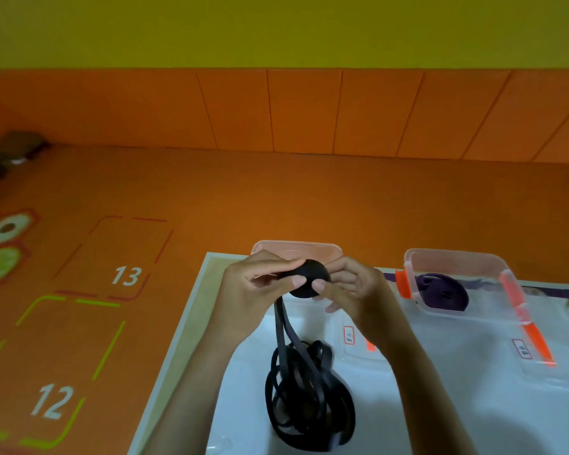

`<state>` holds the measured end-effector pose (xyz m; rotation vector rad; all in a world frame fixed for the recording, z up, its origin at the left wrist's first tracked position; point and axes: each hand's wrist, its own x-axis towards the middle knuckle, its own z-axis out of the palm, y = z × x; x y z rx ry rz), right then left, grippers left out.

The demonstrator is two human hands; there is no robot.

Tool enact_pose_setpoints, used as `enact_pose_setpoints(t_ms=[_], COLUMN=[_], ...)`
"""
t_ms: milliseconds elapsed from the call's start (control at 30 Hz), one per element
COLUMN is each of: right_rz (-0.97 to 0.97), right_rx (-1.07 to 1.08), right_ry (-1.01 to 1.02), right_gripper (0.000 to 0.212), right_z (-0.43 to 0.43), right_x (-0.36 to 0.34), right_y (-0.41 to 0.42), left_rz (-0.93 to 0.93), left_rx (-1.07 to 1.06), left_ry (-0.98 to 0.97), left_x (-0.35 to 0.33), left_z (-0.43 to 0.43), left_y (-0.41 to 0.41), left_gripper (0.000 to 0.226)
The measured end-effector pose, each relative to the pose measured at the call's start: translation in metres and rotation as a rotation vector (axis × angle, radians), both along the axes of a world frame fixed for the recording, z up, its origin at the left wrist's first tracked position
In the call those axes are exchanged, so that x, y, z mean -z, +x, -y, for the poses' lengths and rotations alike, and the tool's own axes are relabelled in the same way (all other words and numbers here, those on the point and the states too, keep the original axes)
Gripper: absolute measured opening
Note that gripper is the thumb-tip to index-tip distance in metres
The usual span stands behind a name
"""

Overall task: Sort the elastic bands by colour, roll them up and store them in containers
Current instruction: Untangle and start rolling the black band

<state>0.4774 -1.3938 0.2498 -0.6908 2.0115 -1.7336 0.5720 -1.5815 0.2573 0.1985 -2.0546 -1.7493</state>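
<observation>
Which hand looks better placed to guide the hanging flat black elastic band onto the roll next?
Probably the left hand: the flat black elastic band hangs just below its thumb, while the right hand pinches the other side of the round black roll, away from that strand.

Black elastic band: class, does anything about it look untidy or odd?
Yes. Below the roll that the left hand and right hand hold, the loose band lies on the table in a tangled heap of loops.
</observation>
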Motion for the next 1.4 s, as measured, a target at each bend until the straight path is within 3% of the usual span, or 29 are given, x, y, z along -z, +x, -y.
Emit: enact_pose_setpoints(t_ms=[67, 167, 333, 500, 733, 933, 1167, 1233, 1333, 1400], right_rz=[-0.139, -0.124, 0.131, 0.038, 0.241, 0.124, 0.257, 0.150, -0.169, -0.238], right_rx=[-0.055, -0.091, 0.025, -0.148, 0.074, 0.133, 0.287, 0.293, 0.195, 0.157], right_ry=[0.121, 0.006, -0.218, 0.085, -0.126, 0.036, -0.270, -0.179, 0.090, 0.127], right_gripper=[0.019, 0.025, 0.018, 0.020, 0.016, 0.028, 0.031, 0.027, 0.035, 0.033], right_z=[-0.004, -0.005, 0.004, 0.005, 0.030, 0.044, 0.054, 0.056, 0.045, 0.040], right_x=[0.002, -0.002, -0.001, -0.003, -0.002, 0.007, 0.014, 0.013, 0.007, 0.001], right_y=[-0.004, -0.007, 0.003, 0.016, 0.053, 0.092, 0.109, 0.108, 0.095, 0.081], left_rz=[0.062, 0.092, 0.062, 0.226, 0.158, 0.177, 0.053, 0.078, 0.110, 0.094], left_rx=[0.025, -0.043, -0.063, 0.065, 0.043, 0.109, 0.142, 0.187, 0.289, 0.292], left_ry=[-0.058, -0.045, 0.019, -0.075, 0.131, 0.142, 0.277, 0.227, 0.090, 0.028], left_x=[0.000, 0.001, -0.003, -0.006, 0.003, 0.023, 0.023, 0.020, 0.012, 0.006], left_z=[0.003, -0.004, -0.004, 0.017, 0.041, 0.053, 0.047, 0.056, 0.071, 0.073], left_y=[0.002, 0.005, 0.013, 0.028, 0.045, 0.071, 0.070, 0.067, 0.060, 0.054], left_gripper=[0.030, 0.032, 0.031, 0.034, 0.026, 0.023, 0.027, 0.025, 0.033, 0.034])
